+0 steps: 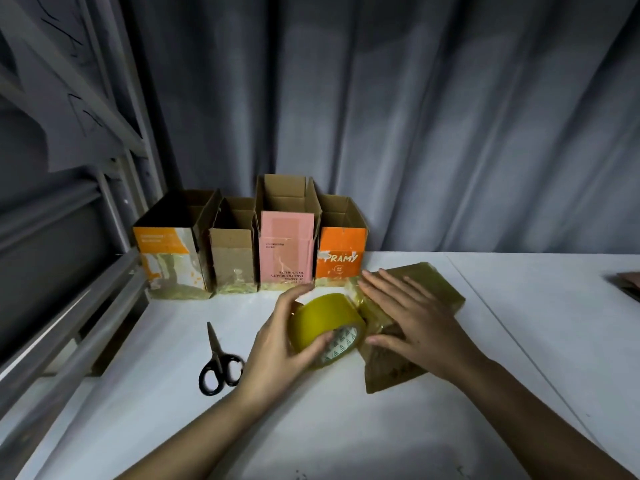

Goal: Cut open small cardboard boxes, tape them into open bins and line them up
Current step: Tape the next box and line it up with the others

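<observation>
Seemingly flat box, long axis angling far-right

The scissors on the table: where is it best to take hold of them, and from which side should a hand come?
Probably by the black handle loops of the scissors. They lie flat on the white table, shut, loops towards the person and blade tips pointing away. So come from above on the near side with fingers and thumb through the loops. The left hand is nearer, but it holds the tape roll.

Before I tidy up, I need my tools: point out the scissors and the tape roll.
scissors [219, 365]: head view, on the pivot above the black handles.
tape roll [323, 315]: head view, on its yellow outer band.
</observation>
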